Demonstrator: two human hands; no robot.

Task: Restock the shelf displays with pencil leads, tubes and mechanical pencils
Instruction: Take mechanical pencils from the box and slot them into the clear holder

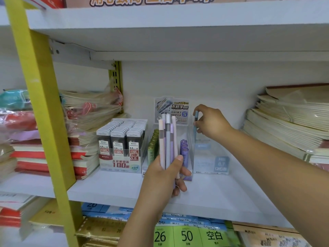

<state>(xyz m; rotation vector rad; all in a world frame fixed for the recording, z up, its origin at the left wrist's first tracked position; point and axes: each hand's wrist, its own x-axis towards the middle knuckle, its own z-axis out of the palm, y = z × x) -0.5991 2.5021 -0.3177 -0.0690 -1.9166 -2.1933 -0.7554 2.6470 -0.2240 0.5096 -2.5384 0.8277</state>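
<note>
The right hand (211, 122) pinches a blue mechanical pencil (195, 124) between thumb and fingertips, its grip closed on the pencil's upper part. The pencil stands nearly upright with its long axis vertical. Its lower end points down into the open top of the clear display box (211, 158), towards the box's rear left corner. Glare on the wall hides whether the tip already touches the box floor. No other pencils show inside the box.

The left hand (165, 177) is just left of the box and in front of it. Its fingers and thumb curl round a bundle of pastel mechanical pencils (167, 139), held upright with caps up.

The next move looks like a straight drop. The box lies directly beneath the right grip, so the pencil need only travel down along its own axis before the pinch opens. The bundle lies to the left of the box and lower than the right hand, which is the free one to fetch from it; the left hand serves as the holder.

Beside the box's left wall stand purple lead tubes (184, 150), then green lead tubes (153, 145), and farther left a tray of 0.5 HB lead cases (121, 138). All of these rest on the white shelf (231, 193).
</note>
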